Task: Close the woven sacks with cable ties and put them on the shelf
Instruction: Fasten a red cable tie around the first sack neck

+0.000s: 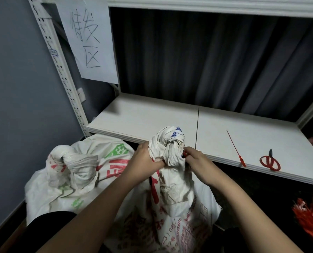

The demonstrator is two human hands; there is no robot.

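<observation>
- My left hand point(142, 157) grips the bunched neck of the white printed woven sack point(172, 189).
- My right hand point(194, 157) pinches a red cable tie point(184, 154) at the neck.
- Sack looks soft and slippery; best held at the neck.

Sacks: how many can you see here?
2. One sack stands in front, its twisted neck gripped by the left hand and right hand; the other sack lies to its left. More may be hidden below.
</observation>
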